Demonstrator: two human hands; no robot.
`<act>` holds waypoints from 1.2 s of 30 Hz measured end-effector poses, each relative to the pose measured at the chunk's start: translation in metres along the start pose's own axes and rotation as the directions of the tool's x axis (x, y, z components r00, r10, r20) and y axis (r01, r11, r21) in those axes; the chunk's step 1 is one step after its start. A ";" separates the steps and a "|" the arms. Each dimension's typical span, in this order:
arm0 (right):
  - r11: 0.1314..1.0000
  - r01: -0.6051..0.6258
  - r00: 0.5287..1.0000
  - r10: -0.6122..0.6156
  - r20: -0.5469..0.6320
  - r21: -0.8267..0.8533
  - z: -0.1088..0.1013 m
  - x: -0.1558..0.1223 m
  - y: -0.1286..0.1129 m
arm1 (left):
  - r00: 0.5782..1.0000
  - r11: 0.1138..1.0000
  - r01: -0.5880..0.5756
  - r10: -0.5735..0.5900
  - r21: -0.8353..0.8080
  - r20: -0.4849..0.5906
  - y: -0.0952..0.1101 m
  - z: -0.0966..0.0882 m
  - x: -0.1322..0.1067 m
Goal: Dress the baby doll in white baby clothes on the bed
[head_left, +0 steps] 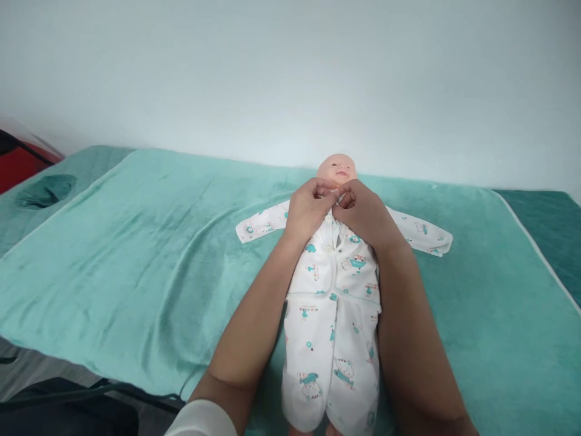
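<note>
Many teal prints point(356, 260) dot the white outfit point(313, 339) on the doll point(337, 165).

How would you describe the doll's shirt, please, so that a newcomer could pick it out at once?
On the teal blanket, beside the white wall, lies a baby doll. The white printed shirt covers its upper body, with the left hand and right hand at its top. Unlike the similarly printed trousers below, it has long sleeves, spread out to both sides.
</note>
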State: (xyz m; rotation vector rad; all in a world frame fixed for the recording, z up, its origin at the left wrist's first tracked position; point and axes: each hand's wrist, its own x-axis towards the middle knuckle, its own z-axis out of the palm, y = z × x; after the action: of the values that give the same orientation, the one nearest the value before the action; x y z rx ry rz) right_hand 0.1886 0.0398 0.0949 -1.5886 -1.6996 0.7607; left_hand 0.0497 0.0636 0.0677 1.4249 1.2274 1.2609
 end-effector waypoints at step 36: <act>0.996 0.050 0.936 -0.071 -0.344 -0.068 0.010 0.002 0.007 | 0.987 0.959 -0.157 0.162 0.237 -0.003 0.000 -0.007 0.002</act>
State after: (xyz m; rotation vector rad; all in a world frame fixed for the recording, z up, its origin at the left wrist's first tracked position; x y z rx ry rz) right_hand 0.1849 0.0427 0.0842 -1.5934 -1.5144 0.3744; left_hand 0.0432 0.0657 0.0686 1.7151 1.3344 1.2733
